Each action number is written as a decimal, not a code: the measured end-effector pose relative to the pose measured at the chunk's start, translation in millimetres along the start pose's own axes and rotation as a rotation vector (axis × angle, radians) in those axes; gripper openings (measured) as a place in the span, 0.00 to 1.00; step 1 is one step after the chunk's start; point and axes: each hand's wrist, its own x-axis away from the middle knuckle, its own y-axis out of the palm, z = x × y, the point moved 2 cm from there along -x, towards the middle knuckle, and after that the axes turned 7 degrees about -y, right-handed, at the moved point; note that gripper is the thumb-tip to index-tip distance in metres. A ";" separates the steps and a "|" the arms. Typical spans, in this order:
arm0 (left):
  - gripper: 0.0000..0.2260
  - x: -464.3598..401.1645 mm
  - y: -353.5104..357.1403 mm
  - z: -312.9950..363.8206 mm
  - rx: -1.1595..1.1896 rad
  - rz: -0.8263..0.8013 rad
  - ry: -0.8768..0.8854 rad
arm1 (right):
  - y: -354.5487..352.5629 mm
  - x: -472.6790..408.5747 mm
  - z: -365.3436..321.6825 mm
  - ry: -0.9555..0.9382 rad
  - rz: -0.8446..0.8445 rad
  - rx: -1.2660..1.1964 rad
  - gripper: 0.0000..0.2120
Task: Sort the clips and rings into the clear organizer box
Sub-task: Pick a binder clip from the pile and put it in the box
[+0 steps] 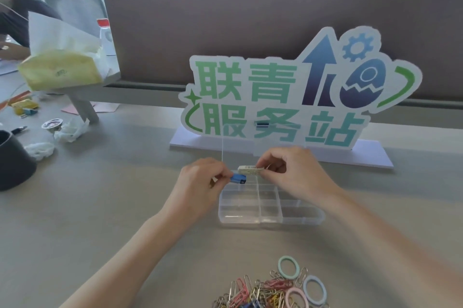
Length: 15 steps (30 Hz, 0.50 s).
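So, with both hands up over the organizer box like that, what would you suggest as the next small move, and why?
Probably lower the blue clip, pinched in the left hand, into an empty compartment of the clear organizer box. The lid stands open, the compartments look empty, and the right hand holds a white labelled piece just above.

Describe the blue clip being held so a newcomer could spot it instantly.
Find the large sign with green characters, then the clear organizer box on the desk before it. Above the box's far left corner, the left hand pinches a blue binder clip, the only solid blue piece there.
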 end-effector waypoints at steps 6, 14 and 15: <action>0.06 10.6 0.1 -1.6 0.046 0.031 -0.050 | 1.4 1.6 1.7 -0.041 -0.019 0.003 0.06; 0.06 19.7 -2.0 -1.3 0.036 0.117 -0.066 | 2.6 -1.5 -9.5 -0.138 -0.020 0.050 0.04; 0.06 19.9 -2.2 -2.1 0.053 0.132 -0.088 | 2.0 -1.8 -11.2 -0.141 -0.028 0.058 0.04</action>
